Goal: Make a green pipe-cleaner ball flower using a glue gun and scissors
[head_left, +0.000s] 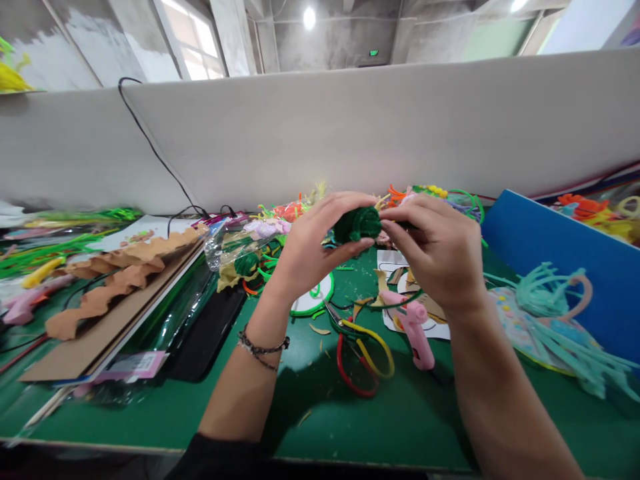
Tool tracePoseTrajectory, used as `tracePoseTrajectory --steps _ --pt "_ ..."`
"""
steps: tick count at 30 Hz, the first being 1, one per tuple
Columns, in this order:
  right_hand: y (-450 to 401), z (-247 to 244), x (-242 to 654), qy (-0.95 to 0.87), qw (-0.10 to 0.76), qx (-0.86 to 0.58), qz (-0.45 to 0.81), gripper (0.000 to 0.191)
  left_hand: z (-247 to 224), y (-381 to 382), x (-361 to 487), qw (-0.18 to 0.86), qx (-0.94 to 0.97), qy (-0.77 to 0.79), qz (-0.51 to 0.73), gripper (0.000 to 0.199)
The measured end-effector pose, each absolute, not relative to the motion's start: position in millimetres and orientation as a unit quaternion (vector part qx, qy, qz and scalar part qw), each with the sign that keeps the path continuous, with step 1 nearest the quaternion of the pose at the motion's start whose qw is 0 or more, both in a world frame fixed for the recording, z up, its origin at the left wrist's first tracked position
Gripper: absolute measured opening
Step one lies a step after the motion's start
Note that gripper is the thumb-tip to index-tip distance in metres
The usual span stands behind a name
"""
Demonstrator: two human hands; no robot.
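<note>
Dark green fuzzy coil [357, 225] pinched between closed fingers of left hand [315, 243] and right hand [435, 250], above green table [400, 413].

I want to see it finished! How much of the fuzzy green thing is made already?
Done: the dark green fuzzy coil is already wound into a round lump. In hand: the left hand cradles it while the right hand pinches its side. Left: a loose green stem trails below, unwound; scissors lie unused.

Scissors [361, 353] lie on the table [400, 427] — glue gun [416, 331] just right, cardboard [100, 320] far left.
</note>
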State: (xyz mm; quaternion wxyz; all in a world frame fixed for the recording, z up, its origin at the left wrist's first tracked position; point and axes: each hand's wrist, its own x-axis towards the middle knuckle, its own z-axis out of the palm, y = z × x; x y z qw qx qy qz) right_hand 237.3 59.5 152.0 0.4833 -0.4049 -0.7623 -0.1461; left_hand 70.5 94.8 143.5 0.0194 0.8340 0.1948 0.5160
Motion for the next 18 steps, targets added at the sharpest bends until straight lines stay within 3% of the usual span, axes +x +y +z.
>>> tracePoseTrajectory --steps 4,10,14,18 --pt "62.2 151.5 237.3 -0.766 0.473 -0.419 -0.115 0.013 142.5 94.9 71.7 -0.072 0.839 0.168 0.512 0.029" --pt "63.6 152.3 238.5 -0.788 0.424 -0.445 0.016 0.022 141.8 95.3 72.6 -0.077 0.846 0.150 0.506 0.029" --pt "62.8 154.4 242.4 -0.800 0.426 -0.418 0.060 0.025 140.0 98.9 70.7 0.011 0.838 0.162 0.521 0.031" --pt "55.6 159.9 246.9 -0.840 0.415 -0.349 0.016 0.014 137.5 103.5 67.9 0.172 0.806 0.132 0.551 0.033"
